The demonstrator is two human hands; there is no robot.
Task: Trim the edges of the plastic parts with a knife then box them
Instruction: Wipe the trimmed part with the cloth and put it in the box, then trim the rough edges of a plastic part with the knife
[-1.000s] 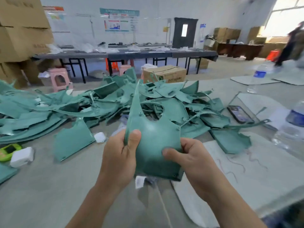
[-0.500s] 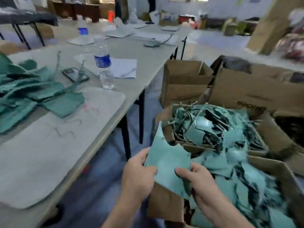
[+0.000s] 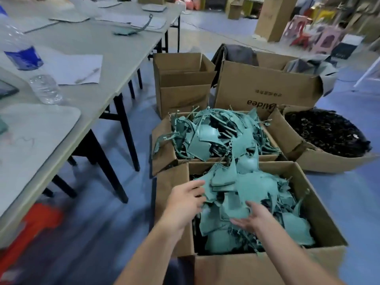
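A cardboard box (image 3: 172, 182) on the floor in front of me is heaped with teal plastic parts (image 3: 253, 192). My left hand (image 3: 185, 200) hovers over the box's left edge with its fingers extended and touches the edge of a teal part. Palm up and fingers spread, my right hand (image 3: 249, 220) lies over the heap and holds nothing. A second box (image 3: 164, 145) just behind holds more teal parts and thin offcuts (image 3: 213, 132). No knife is in view.
The grey work table (image 3: 107, 58) runs along the left, with a water bottle (image 3: 30, 66), papers and a white mat on it. Behind stand two more cardboard boxes (image 3: 181, 79) and a container of dark scraps (image 3: 327, 132). Blue floor lies between table and boxes.
I turned from the table to the boxes on the floor. The teal part that both hands gripped has left them and lies in the near box; both hands now open.
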